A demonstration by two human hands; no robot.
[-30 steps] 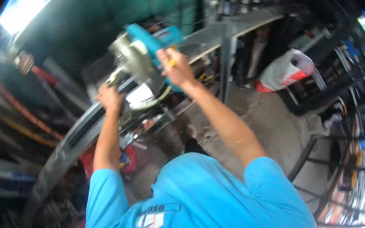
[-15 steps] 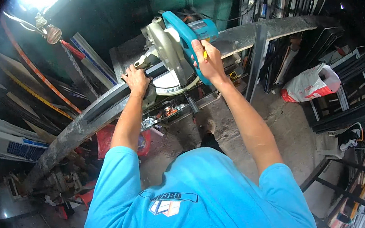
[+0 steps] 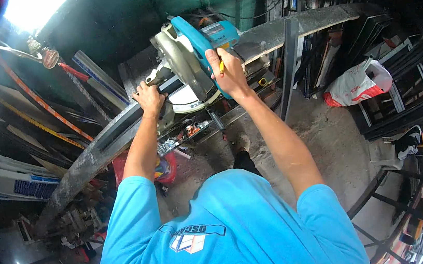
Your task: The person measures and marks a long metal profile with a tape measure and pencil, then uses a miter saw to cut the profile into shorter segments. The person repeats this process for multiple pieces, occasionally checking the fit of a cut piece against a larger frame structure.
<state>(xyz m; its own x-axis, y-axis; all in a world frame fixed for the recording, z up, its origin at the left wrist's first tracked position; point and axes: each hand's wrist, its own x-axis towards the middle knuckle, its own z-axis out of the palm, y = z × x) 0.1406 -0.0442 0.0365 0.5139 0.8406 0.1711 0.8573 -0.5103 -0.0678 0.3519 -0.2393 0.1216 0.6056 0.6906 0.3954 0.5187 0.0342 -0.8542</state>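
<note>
Evidently heavy and rigid, to judge by the cast body and bulky motor (image 3: 224,34) of the miter saw (image 3: 182,62). Sits about midway along the workbench (image 3: 264,41), with pale base reaching toward the near edge and motor lying to the right, over toward the far edge. Has a teal handle (image 3: 192,32), probably hard plastic and perhaps slick with dust; likely best held there, at the end closest to the near edge, fingers wrapped fully round and clear of the blade guard. See the right hand (image 3: 228,72) closed around that part, with a yellow pencil-like stick (image 3: 222,67) tucked against the fingers. See the left hand (image 3: 151,98) just left of the saw, fingers slightly apart and bent down over the dark metal bar (image 3: 117,128) running lengthwise on the workbench; cannot tell whether pinching or merely resting. Probably stiff, that bar, and liable to slide unless pressed flat. For writing, find a pale label (image 3: 213,29) on the motor, too small to read, 1 outlined box of dark capitals and 1 emblem on the blue shirt (image 3: 264,230), and red print on the white bag (image 3: 355,87), well right of the workbench.
</note>
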